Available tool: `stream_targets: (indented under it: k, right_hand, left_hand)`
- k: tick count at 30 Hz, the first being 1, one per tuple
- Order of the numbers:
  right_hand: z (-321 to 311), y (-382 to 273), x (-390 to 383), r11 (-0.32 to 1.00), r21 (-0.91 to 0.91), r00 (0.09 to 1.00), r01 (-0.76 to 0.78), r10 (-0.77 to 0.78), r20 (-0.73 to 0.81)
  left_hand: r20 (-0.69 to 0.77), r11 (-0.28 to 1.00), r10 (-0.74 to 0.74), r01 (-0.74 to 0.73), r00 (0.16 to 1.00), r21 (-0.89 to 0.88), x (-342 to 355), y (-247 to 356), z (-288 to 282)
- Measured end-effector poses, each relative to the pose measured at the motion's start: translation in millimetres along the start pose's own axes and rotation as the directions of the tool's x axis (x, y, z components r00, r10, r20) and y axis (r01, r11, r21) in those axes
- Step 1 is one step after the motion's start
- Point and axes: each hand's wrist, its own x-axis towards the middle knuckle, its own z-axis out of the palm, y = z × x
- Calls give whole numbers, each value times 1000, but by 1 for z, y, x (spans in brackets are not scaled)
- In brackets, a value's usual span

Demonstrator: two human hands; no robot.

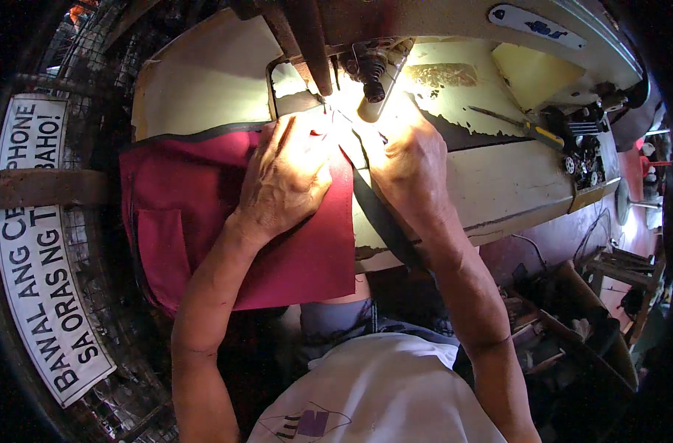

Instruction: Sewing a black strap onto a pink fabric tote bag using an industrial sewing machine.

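Note:
Under a bright lamp, a sewing machine (373, 70) stands over the pale worktable, its needle area washed out by glare. My left hand (292, 162) lies on red fabric (181, 251) with its fingers curled, pinching the dark-bordered upper edge just in front of the presser area. The fabric has a pocket-like flap at its left and overhangs the front edge. My right hand (410, 159) is closed beside the needle area on a long black strip (380, 221), which runs down between my hands and under my right forearm. My right fingertips are partly lost in the glare.
A yellow-handled screwdriver (547, 134) lies at the right, beside a holder with metal bobbins (580, 159). A white printed sign (37, 280) and a wooden bar (52, 186) are on wire mesh at the left. Wooden pieces (609, 280) and loose cords sit below the table's right end.

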Motion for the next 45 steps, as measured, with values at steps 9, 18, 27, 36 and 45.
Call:
stream_targets:
  k: [9, 18, 27, 36, 45]
  right_hand:
    - [1, 6, -1, 987, -115, 989, 116, -103, 108]
    - [-1, 3, -4, 995, -82, 997, 65, -61, 52]
    - [-1, 5, -1, 987, -124, 985, 99, -80, 150]
    - [-2, 6, -3, 993, -101, 991, 53, -39, 131]
    - [0, 5, -1, 987, -105, 989, 123, -114, 92]
  left_hand:
    - [-15, 1000, -2, 2, 1000, -14, 1, 3, -1]
    - [0, 1000, 4, -4, 1000, -29, 1, 3, -5]
    - [3, 999, -6, 6, 1000, -50, 1, 4, -6]
    - [-57, 999, 32, -34, 998, -33, 3, 4, -6]
    - [-87, 995, 31, -39, 996, -92, 2, 3, -7]
